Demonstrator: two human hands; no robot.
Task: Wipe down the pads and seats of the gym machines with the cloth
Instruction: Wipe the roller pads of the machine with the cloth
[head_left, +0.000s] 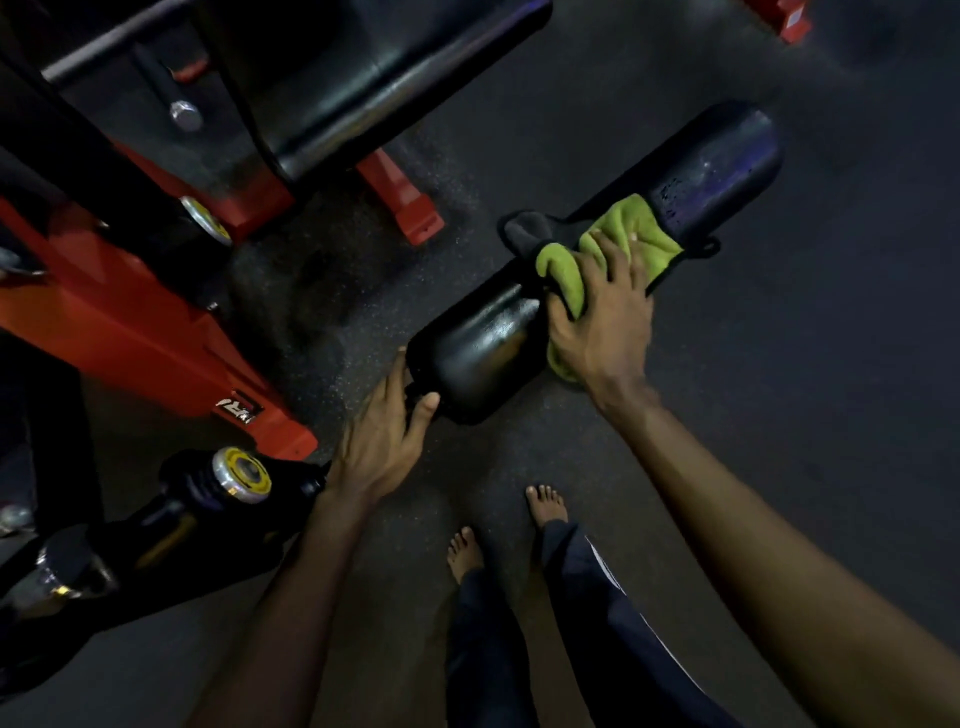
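Roller pad (478, 353): a long cylinder in glossy black vinyl with rounded ends, lying on a diagonal from the lower centre to the upper right, above a dark speckled rubber floor (779, 415). Its far end shows a bluish sheen and small droplets. Cloth (639, 228): fluffy lime-green microfibre with a dark border, draped over the middle of the pad and bunched in folds at the near side. Right hand (602, 317): lies on top of the cloth with fingers extended and spread, following the pad's curve and pressing the fabric against it; a fold bulges beside the thumb. Left hand (384, 441): grips the near end of the pad, thumb on the end face and fingers curled round the far side. Red painted steel frame (130, 322) stands at left, with a second, larger black pad (374, 78) above it.
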